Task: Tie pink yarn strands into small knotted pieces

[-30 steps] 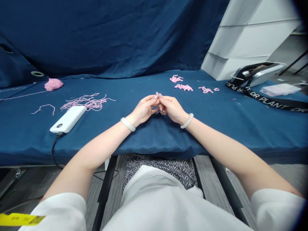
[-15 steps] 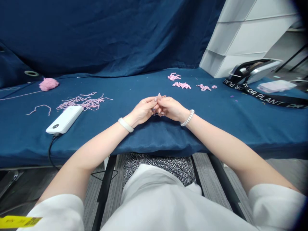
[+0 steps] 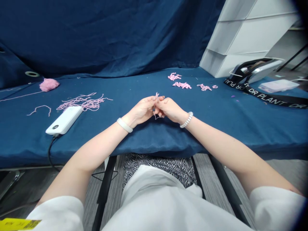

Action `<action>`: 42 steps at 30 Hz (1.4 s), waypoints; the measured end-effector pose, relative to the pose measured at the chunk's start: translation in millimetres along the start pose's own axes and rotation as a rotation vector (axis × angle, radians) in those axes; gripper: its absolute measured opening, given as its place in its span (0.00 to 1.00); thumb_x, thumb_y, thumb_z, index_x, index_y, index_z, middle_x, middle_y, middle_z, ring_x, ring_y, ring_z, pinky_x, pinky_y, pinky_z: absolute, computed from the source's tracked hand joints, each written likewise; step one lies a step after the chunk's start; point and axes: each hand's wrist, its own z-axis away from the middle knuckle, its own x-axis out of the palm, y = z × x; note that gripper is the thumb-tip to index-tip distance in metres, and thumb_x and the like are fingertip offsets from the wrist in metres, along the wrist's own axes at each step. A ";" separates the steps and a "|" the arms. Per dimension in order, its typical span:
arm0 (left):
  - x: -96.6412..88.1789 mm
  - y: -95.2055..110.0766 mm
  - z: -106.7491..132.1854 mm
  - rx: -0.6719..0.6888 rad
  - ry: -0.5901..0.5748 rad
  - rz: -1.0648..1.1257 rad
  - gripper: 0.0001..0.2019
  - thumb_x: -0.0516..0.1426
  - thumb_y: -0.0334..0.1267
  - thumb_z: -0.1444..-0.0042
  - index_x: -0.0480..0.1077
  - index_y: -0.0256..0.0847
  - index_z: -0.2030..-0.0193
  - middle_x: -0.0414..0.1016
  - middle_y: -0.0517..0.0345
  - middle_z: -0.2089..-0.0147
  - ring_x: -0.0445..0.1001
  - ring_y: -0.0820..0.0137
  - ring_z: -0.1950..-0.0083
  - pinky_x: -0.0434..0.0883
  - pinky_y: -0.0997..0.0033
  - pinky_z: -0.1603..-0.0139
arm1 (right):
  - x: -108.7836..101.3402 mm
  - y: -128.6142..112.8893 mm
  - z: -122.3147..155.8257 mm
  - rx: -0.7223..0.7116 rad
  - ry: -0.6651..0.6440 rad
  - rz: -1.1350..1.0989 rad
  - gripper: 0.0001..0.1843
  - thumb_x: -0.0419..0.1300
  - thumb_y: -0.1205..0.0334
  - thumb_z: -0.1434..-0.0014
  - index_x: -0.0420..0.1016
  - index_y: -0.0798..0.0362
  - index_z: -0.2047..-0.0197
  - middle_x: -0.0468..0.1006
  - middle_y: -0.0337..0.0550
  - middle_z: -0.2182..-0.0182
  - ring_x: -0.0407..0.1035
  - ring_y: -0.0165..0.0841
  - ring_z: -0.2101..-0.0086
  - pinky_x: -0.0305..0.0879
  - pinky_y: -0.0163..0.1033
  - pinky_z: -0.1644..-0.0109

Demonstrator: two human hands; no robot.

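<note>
My left hand (image 3: 143, 109) and my right hand (image 3: 170, 110) meet above the front part of the blue-covered table. Both are closed, fingertips pinched together on a short piece of pink yarn (image 3: 157, 95). One end of the yarn sticks up above the fingers, and a thin loop or tail hangs just below them. The fingers hide the middle of the yarn, so I cannot tell whether it is knotted. Further back to the right lie several small pink yarn pieces (image 3: 182, 85) in little heaps. Loose cut strands of pink yarn (image 3: 84, 102) lie to the left.
A white power bank (image 3: 64, 120) with a black cable lies at the left, partly against the strands. Behind it sits a pink yarn ball (image 3: 49, 84). On the right are white boxes (image 3: 231, 48), a black lettered strap (image 3: 267, 98) and a flat clear case (image 3: 278, 85).
The tip of yarn above my fingers now stands up as separate strands, and the tail below shows more. My fingers have shifted slightly. The things on the table have not moved.
</note>
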 end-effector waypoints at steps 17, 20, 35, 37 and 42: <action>-0.7 -9.3 -1.1 0.011 0.290 -0.062 0.10 0.62 0.40 0.48 0.67 0.35 0.67 0.70 0.61 0.70 0.70 0.79 0.69 0.69 0.77 0.63 | -22.3 1.8 -14.0 -0.264 0.272 0.025 0.26 0.59 0.39 0.47 0.76 0.57 0.69 0.75 0.43 0.72 0.67 0.27 0.71 0.65 0.34 0.65; 1.0 -9.9 -1.0 0.038 0.302 -0.089 0.10 0.62 0.40 0.47 0.67 0.35 0.67 0.70 0.61 0.70 0.70 0.79 0.70 0.68 0.77 0.65 | -23.1 -0.5 -12.7 -0.233 0.239 -0.050 0.25 0.61 0.40 0.48 0.78 0.57 0.69 0.76 0.44 0.71 0.68 0.27 0.70 0.66 0.34 0.64; -1.0 -10.1 -1.1 0.035 0.275 -0.079 0.13 0.62 0.42 0.49 0.67 0.35 0.69 0.68 0.62 0.71 0.68 0.80 0.71 0.69 0.78 0.65 | -21.4 2.0 -11.3 -0.280 0.153 -0.009 0.17 0.68 0.50 0.54 0.80 0.55 0.67 0.79 0.42 0.69 0.70 0.28 0.67 0.67 0.36 0.58; 0.1 -7.5 -0.1 0.029 0.264 -0.067 0.13 0.64 0.42 0.50 0.67 0.35 0.69 0.68 0.62 0.71 0.69 0.80 0.71 0.69 0.78 0.66 | -22.4 -0.1 -10.3 -0.299 0.127 -0.014 0.16 0.69 0.50 0.54 0.80 0.56 0.70 0.77 0.41 0.71 0.69 0.27 0.69 0.66 0.35 0.60; 1.2 -3.5 1.2 0.013 0.240 -0.114 0.14 0.65 0.44 0.53 0.70 0.35 0.70 0.69 0.61 0.71 0.68 0.79 0.73 0.68 0.77 0.69 | -22.8 -5.4 -7.7 -0.311 0.153 -0.003 0.20 0.69 0.47 0.55 0.74 0.57 0.75 0.72 0.40 0.74 0.66 0.27 0.72 0.63 0.35 0.64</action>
